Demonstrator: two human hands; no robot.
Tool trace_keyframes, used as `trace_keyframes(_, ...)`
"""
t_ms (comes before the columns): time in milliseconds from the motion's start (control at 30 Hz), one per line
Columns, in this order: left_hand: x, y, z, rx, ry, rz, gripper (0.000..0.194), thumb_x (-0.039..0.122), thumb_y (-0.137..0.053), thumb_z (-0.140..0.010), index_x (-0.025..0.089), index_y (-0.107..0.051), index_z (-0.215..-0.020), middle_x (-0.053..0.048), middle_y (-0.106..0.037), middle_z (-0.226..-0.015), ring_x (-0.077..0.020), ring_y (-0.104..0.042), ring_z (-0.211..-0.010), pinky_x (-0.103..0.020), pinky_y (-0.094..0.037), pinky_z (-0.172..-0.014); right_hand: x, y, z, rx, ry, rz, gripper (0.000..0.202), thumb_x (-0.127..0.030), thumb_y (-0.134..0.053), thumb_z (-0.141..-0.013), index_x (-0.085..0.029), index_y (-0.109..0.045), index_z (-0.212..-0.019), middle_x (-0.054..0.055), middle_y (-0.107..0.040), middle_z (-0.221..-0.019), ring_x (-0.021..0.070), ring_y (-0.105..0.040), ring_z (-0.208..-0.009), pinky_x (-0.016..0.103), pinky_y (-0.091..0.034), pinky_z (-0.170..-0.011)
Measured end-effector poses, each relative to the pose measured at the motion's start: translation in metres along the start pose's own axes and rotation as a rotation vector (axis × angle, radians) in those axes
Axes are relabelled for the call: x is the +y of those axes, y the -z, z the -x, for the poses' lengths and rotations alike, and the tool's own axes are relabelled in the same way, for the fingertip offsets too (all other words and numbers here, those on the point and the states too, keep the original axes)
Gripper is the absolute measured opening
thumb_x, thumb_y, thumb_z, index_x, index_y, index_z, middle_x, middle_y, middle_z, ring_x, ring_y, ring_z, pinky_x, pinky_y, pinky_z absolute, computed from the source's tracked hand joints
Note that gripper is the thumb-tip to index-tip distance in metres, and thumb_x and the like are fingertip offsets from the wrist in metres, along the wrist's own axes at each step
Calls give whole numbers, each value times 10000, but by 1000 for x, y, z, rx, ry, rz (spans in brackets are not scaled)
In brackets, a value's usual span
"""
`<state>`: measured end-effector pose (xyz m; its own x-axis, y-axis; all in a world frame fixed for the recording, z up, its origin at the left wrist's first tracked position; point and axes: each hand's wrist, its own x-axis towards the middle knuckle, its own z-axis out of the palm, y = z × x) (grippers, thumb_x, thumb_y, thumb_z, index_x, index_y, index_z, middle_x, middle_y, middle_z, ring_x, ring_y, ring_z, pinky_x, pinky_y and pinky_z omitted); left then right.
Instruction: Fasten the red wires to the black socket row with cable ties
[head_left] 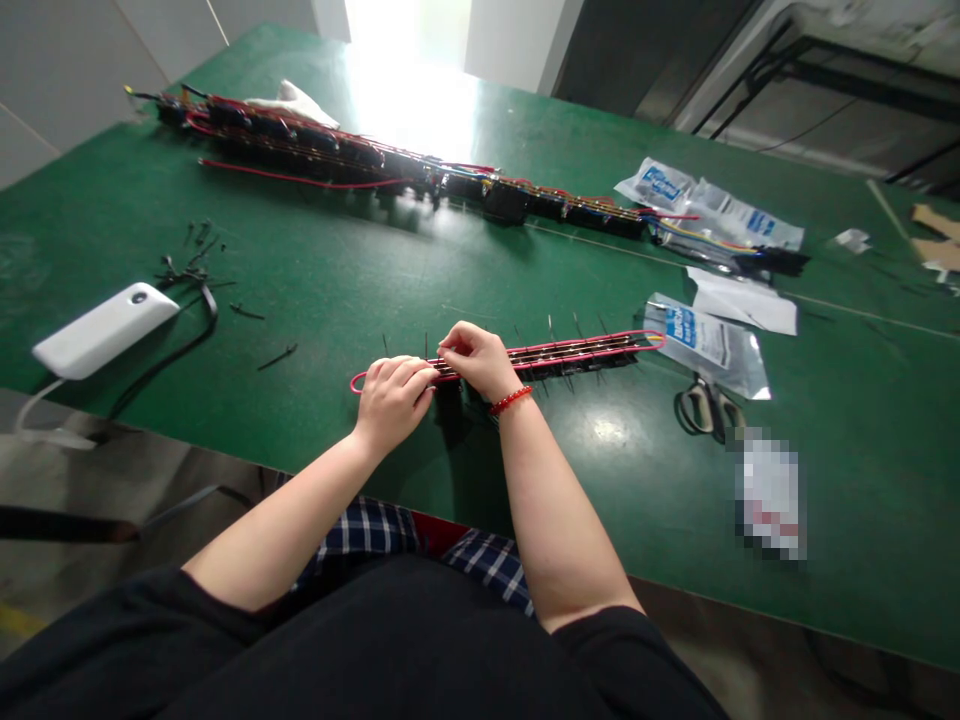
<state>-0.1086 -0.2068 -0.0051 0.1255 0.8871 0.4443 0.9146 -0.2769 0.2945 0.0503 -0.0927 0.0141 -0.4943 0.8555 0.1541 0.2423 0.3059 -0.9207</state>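
Observation:
A long narrow wire bundle (574, 352) lies in front of me on the green table (322, 260). Red wire runs along its sides and loops round at both ends, and thin black cable ties (577, 322) stick up along its length. My left hand (394, 398) is closed over the bundle near its left end. Just to the right, my right hand (480, 358) bends over the same bundle, with thumb and fingers pinched together. What sits in that pinch is too small to make out. The part of the bundle under both hands is hidden.
A longer wired assembly (300, 140) stretches across the back. To the left are a white device (105, 330) with a cord and loose black ties (191, 270). Plastic bags (712, 345), scissors (709, 408) and a blurred-out packet (771, 495) lie on the right.

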Motion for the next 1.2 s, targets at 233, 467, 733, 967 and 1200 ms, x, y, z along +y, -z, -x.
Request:
trace_keyframes(233, 0, 0, 0, 2, -4, -9, 201, 296, -578, -955, 260, -694, -1115, -50, -734, -1186, -271, -627, -1153, -459, -438, -999, 0, 0, 1, -29, -26, -9, 133, -298, -666, -750, -202, -583, -709, -29, -615, -704, 109, -516, -654, 243, -409, -622)
trace_keyframes(467, -2, -2, 0, 56, -31, 2, 181, 291, -600, -952, 239, -700, -1093, -49, -746, -1154, -268, -632, -1128, -445, -436, -992, -4, 4, 1, -142, -12, 13, 87, -275, -664, -739, -193, -640, -755, -30, -613, -687, 108, -528, -646, 229, -388, -598)
trace_keyframes(733, -4, -5, -1, 77, -34, 4, 163, 259, -595, -950, 243, -711, -1064, -46, -751, -1127, -262, -639, -1116, -429, -431, -984, -11, 5, 3, -189, 21, 49, 64, -243, -651, -751, -191, -637, -785, -32, -609, -710, 108, -542, -664, 230, -414, -627)
trace_keyframes(967, -2, -4, -2, 68, -11, 39, 165, 230, -594, -945, 244, -721, -1050, -49, -752, -1125, -256, -637, -1117, -427, -422, -985, -15, 5, 6, -190, -24, 71, 134, -190, -655, -768, -211, -635, -899, -23, -680, -770, 132, -649, -731, 242, -477, -686)
trace_keyframes(1200, -2, -3, -3, 100, -17, 42, 142, 254, -596, -961, 245, -727, -1014, -33, -761, -1105, -246, -646, -1090, -416, -425, -973, -14, -6, 20, -17, 40, 227, 93, -171, -649, -816, -237, -646, -881, 5, -687, -841, 164, -658, -823, 275, -501, -744)
